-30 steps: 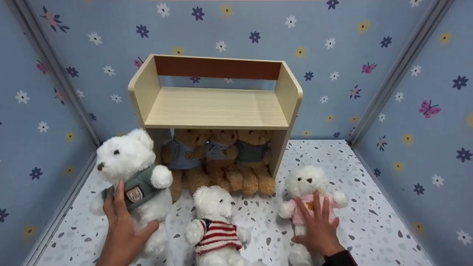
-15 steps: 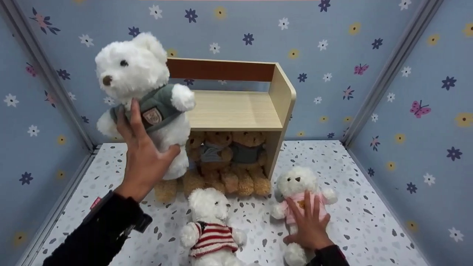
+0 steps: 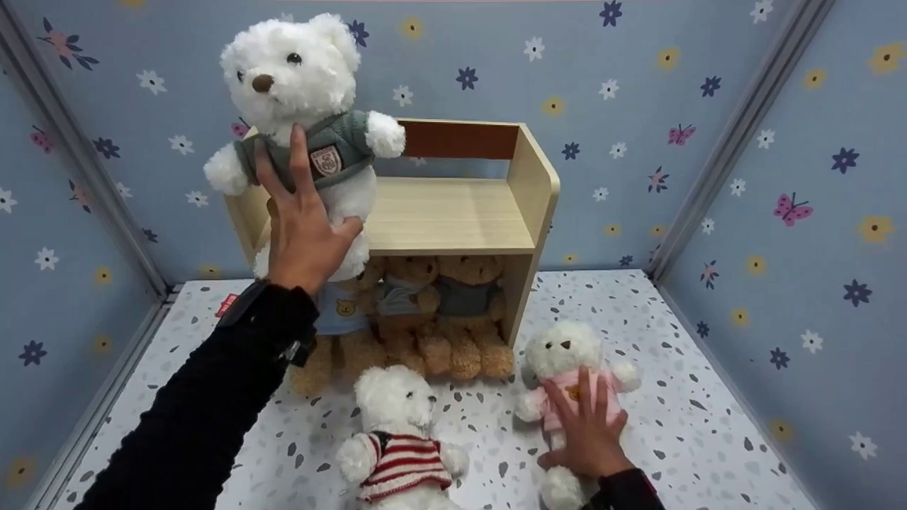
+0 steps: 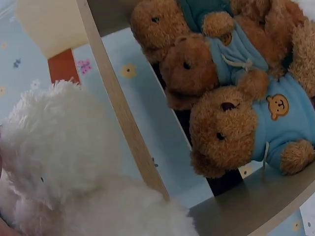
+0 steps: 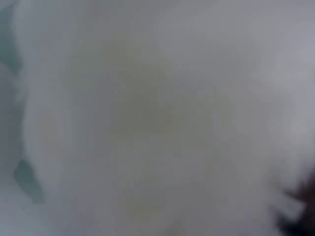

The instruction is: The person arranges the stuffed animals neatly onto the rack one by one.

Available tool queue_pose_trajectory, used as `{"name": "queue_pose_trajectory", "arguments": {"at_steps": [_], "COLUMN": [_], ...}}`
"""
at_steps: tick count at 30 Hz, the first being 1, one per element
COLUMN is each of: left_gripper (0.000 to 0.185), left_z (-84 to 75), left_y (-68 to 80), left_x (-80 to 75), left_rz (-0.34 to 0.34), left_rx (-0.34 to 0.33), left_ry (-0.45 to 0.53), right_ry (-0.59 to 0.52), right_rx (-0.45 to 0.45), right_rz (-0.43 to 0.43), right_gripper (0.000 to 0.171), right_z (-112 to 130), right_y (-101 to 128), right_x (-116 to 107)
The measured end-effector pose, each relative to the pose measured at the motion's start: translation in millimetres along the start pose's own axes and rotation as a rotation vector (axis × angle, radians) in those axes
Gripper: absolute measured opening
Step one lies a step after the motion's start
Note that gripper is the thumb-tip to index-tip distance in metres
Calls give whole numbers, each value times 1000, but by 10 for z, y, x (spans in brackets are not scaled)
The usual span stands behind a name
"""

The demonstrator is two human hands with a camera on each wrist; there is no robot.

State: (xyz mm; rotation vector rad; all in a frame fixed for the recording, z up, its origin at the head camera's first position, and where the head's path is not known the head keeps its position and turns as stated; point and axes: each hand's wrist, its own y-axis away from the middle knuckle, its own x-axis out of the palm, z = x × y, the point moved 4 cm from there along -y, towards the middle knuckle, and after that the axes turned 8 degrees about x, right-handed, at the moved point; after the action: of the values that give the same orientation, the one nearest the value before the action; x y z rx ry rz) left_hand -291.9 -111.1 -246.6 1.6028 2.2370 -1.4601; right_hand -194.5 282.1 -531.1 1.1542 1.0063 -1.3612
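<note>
My left hand (image 3: 308, 237) grips a white teddy bear (image 3: 305, 78) in a green jacket with a badge. It holds the bear upright in the air at the left end of the wooden shelf (image 3: 453, 212); in the left wrist view the white bear (image 4: 64, 147) fills the lower left. My right hand (image 3: 592, 435) rests on a white teddy bear in a pink shirt (image 3: 565, 350), its fingers straight and spread over the front. Between the hands a white bear in a striped sweater (image 3: 407, 464) lies on the floor. Blurred white fur (image 5: 157, 118) fills the right wrist view.
Under the shelf board sit three brown bears: one in a light blue shirt (image 4: 288, 115), one in blue (image 4: 241, 59) and one in dark green (image 4: 204, 12). Flowered wall panels (image 3: 616, 42) stand around the speckled floor (image 3: 680, 382). A red tag (image 3: 227, 305) lies left.
My left hand has lifted the green-jacketed bear from the floor up to the left end of the shelf. The right hand stays on the pink-shirted bear.
</note>
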Motion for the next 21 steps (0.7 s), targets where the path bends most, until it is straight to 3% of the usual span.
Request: {"name": "queue_pose_trajectory", "arguments": {"at_steps": [6,11,21], "left_gripper": [105,108,104], "left_z": [98,126,209], "left_y": [-145,-255,-398], "left_x": [133,225,272], "left_rz": [5,8,-22], "left_rx": [-9,-29,-24], "left_ry": [-73,-74,-79], "right_ry": [-27,-25,-27], "right_rx": [8,23,13], "right_rz": [13,15,-3], "right_gripper": [132,132,129], "right_z": [-4,-20,-24], "right_y": [-11,-11,-35], "right_x": [25,12,9]}}
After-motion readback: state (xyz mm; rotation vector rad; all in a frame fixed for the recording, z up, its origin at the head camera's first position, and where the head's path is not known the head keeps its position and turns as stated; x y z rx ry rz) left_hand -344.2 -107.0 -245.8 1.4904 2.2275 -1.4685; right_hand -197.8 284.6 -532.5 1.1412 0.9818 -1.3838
